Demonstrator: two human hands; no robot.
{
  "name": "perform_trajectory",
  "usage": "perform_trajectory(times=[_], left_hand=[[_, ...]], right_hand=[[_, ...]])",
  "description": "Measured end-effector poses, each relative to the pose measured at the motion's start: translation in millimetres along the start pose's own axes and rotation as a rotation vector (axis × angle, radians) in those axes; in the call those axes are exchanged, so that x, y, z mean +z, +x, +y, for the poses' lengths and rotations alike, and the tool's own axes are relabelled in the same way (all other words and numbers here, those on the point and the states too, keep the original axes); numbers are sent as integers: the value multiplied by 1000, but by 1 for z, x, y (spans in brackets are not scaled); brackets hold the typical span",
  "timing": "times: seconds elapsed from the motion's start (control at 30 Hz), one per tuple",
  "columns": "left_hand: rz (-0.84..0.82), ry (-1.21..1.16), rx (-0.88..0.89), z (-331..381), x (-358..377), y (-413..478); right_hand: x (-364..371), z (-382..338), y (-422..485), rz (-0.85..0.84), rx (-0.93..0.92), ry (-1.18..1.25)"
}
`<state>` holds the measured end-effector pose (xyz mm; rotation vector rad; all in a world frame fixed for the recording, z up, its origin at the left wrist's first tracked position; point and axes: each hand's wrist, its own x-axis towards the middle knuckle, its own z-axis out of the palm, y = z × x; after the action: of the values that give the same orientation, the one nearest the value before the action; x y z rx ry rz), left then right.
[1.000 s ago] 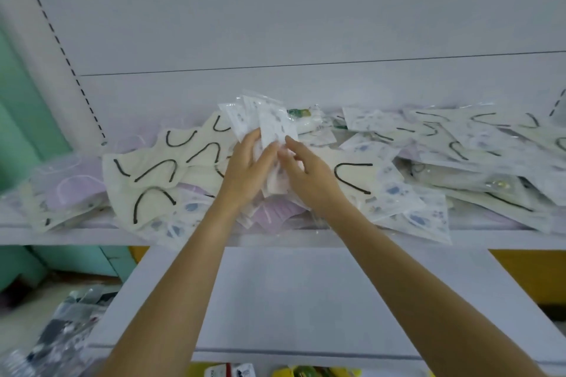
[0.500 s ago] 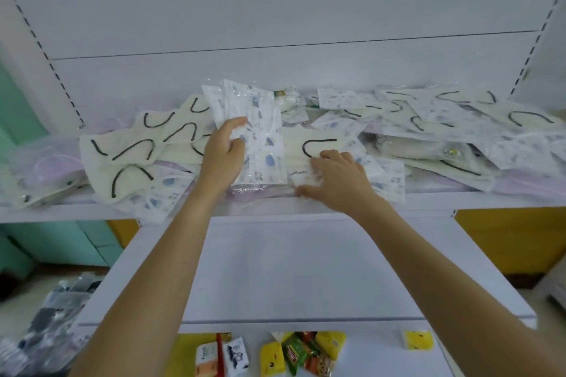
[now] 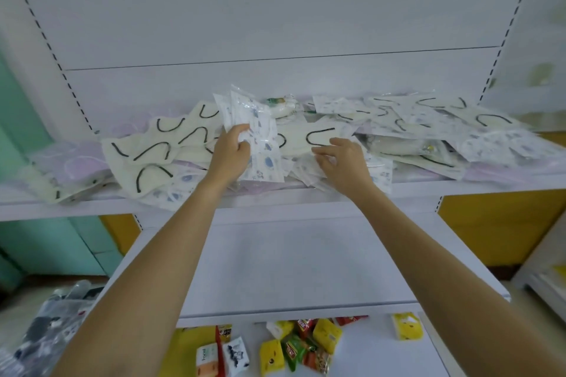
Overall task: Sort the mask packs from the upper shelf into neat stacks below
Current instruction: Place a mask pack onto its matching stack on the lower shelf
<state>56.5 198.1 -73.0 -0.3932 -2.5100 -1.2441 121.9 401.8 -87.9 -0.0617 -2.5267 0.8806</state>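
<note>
On the upper shelf [image 3: 76, 206] the packs [image 3: 147, 156] lie in a loose heap from end to end. At the left they are mostly cream ones with black loops, and further right they are printed ones.

Near the middle, the left hand [image 3: 231, 151] grips a bundle [image 3: 258, 135] of printed packs. The thumb is in front and the fingers are curled behind, so the bundle stands almost upright on the heap. Just to the right, the right hand [image 3: 340, 161] is palm down on the heap. Its fingers are loosely spread and the tips touch a pack, but I see no pinch.

The lower shelf [image 3: 291, 260] holds no stack yet. Snacks [image 3: 300, 346] lie on the level under it.

I judge that the work is at the gathering step: packs of one kind are collected into the left hand, and the sorting has hardly begun. The next move probably calls for the right hand to pinch one more printed pack, slide it free and lay it flat against the bundle. The slippery film can let the packs fan out, so the left hand must grip firmly.
</note>
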Motion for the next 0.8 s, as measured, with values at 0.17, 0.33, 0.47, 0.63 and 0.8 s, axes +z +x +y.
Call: perform_trajectory(times=[0.17, 0.33, 0.47, 0.63, 0.8], left_hand=[[-75, 32, -40, -11, 13, 3], [-3, -144, 33, 12, 12, 0], [-147, -643, -97, 46, 13, 1], [-126, -618, -50, 56, 14, -4], [-8, -444, 17, 48, 1, -22]], right_hand=[[-37, 6, -22, 207, -117, 253], [-75, -7, -32, 511, -293, 465], [-52, -21, -8, 379, -487, 392], [-12, 3, 5, -5, -644, 268], [-8, -17, 12, -52, -390, 540]])
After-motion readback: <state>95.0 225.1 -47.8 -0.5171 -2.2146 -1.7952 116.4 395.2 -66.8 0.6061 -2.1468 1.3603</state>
